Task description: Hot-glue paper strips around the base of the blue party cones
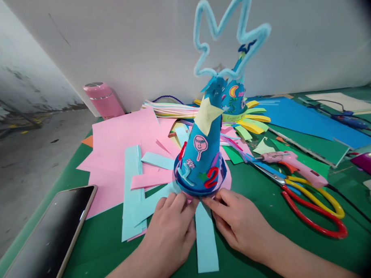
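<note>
Green table (105, 241) against pale wall (131, 44); grey floor (29, 158) far left. Near left, phone (53, 227), screen up. Far left, pink bottle (103, 99) by wall. Next right, pink paper (118, 132) with light-blue strips (131, 202) on it. Left hand (173, 227) near centre, fingers bunched, tips at near edge of cone hat's base. Blue cone hat (211, 152) upright at centre, pale star (207, 115) on front, light-blue fuzzy wire (243, 23) on top. Loose-ended strip (206, 245) runs from its base toward near side, between hands. Right hand (240, 222): index tip at same edge, other fingers curled. Cannot tell if either hand pinches paper or only presses. Second hat (234, 100) behind, slightly right. Right: scissors (284, 182), pink glue gun (300, 165) just beyond. Far right, blue sheet (308, 121).
</note>
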Motion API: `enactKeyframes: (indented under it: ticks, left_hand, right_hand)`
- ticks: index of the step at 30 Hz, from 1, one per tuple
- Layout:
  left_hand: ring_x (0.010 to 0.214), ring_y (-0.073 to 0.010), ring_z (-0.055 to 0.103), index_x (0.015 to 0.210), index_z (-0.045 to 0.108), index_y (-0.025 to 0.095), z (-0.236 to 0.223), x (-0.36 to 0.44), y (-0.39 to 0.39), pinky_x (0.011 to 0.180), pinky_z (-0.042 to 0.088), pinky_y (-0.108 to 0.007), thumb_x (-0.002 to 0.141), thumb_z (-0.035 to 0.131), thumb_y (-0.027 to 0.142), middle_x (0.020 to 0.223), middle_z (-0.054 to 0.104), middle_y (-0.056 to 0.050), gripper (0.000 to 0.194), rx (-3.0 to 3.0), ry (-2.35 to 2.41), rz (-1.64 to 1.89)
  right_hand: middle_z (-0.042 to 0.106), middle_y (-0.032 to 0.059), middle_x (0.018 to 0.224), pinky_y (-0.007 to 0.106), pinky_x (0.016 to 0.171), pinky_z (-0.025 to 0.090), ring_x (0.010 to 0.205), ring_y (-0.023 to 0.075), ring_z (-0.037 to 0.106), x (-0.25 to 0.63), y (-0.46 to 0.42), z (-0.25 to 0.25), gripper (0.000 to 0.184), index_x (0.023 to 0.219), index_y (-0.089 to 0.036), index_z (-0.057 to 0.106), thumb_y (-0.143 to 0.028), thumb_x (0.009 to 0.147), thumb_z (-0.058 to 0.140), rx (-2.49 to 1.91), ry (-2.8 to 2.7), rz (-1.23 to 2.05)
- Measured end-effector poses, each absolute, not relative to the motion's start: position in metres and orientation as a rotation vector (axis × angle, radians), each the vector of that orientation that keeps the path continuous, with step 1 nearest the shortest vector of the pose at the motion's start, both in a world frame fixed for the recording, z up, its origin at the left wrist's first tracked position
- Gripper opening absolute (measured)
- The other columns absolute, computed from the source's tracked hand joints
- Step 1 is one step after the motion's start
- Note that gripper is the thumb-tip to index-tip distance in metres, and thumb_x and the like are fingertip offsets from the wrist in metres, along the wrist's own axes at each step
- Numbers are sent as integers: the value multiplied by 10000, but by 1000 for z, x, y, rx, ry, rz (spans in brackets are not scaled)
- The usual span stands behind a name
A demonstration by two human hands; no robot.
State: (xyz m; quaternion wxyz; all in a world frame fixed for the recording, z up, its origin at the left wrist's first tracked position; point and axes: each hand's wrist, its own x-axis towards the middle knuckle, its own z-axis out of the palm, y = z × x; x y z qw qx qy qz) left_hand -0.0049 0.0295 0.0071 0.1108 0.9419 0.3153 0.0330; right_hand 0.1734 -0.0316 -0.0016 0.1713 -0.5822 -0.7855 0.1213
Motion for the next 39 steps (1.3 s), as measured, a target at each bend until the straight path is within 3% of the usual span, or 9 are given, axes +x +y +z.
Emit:
enactKeyframes:
  ticks: [6,21,28,39]
  left_hand:
    - [802,-222,455,1150,466,170,5,-5,29,698,410,-390,805,342,142,872,492,-78,368,2774,938,126]
    - [792,-223,466,1147,466,165,5,-5,29,675,419,-381,805,344,144,859,504,-76,364,2820,944,132]
    - [809,-226,461,1085,496,159,6,-5,28,693,419,-390,803,348,143,882,497,-80,319,2813,932,91]
    - [818,-237,453,1141,473,139,7,-3,28,692,406,-414,822,313,143,892,501,-90,357,2799,935,69]
  right_hand:
    - [485,74,879,307,658,411,777,174,467,172,-32,-4,336,1159,-195,479,-202,842,368,-1691,-2224,362]
    - [500,74,845,280,645,426,749,152,478,177,-36,-6,264,1040,-152,546,-156,838,376,-1614,-2111,372]
    - [488,69,853,286,647,414,758,156,468,177,-35,-5,275,1063,-173,533,-173,840,372,-1638,-2146,402]
    - [479,60,860,293,657,385,771,163,445,175,-33,-4,302,1108,-176,494,-171,841,354,-1670,-2194,396]
